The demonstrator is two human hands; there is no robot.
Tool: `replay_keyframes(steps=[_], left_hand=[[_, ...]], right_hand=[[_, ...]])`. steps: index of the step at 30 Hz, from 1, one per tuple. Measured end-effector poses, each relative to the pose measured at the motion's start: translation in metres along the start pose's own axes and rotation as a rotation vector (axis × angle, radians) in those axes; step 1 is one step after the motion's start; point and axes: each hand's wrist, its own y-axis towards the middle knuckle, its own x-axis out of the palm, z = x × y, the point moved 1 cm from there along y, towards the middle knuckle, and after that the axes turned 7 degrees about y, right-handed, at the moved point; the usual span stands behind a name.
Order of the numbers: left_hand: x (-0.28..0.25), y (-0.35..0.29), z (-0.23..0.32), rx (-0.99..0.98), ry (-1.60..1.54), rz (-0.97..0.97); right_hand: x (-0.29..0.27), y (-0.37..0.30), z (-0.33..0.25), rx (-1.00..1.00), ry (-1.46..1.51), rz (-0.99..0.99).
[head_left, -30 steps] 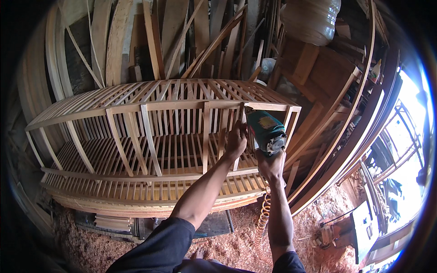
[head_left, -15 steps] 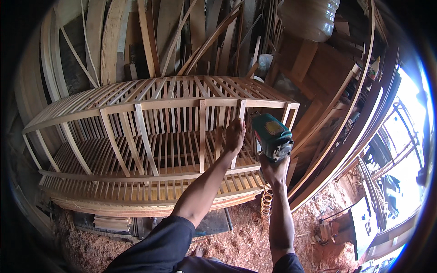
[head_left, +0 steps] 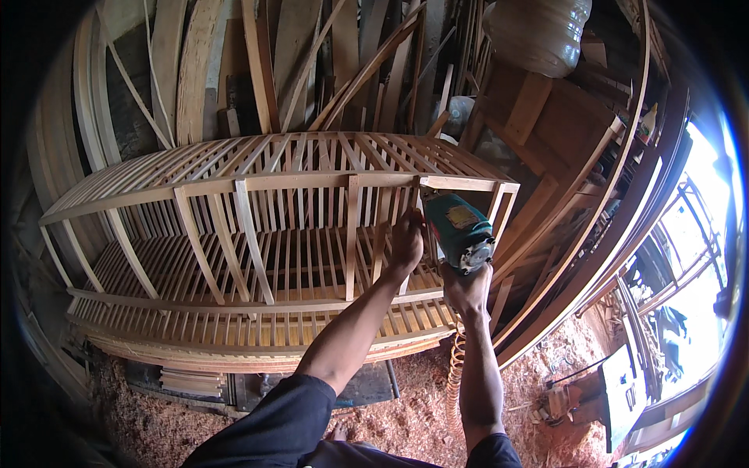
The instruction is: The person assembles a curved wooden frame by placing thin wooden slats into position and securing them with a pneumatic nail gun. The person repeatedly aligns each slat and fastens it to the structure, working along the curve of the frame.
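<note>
Two grips at work, close together. Right grip [head_left: 468, 290]: clenched on the handle of a teal power tool [head_left: 459, 226], whose body extends away from the wrist, nose up at the joint. Left grip [head_left: 407, 243]: just left of the tool, closed round an upright [head_left: 415, 198]; its fingertips are mostly hidden. Directly above the left grip, the upright meets the top rail [head_left: 300, 181] of a slatted wooden frame [head_left: 351, 234], which spreads mainly leftward from both grips. Whether the nose actually touches wood: cannot tell, tool body in the way.

Method, my judgement: left grip should pin the upright flush and square to the rail, fingers kept low, out of the nose's line. Right wrist straight, nose seated firmly before the trigger; a tilt could split such thin stock.

Farther out: an orange coiled hose [head_left: 456, 370] hangs below the right grip, left of its forearm, and should run free of snags. Beyond the frame, boards [head_left: 199, 78] lean; shavings [head_left: 390, 421] cover floor nearest the wearer.
</note>
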Motion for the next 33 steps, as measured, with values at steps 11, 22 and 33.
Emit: replay_keyframes(steps=[11, 22, 33], left_hand=[[0.001, 0.001, -0.002, 0.058, -0.121, -0.02], [0.007, 0.005, -0.014, -0.08, -0.235, -0.093], [-0.007, 0.0, -0.001, -0.162, -0.285, -0.198]], right_hand=[[-0.005, -0.003, -0.003, 0.009, 0.01, 0.004], [-0.064, -0.118, -0.012, 0.26, 0.107, 0.189], [-0.107, -0.165, 0.015, 0.211, -0.161, 0.38]])
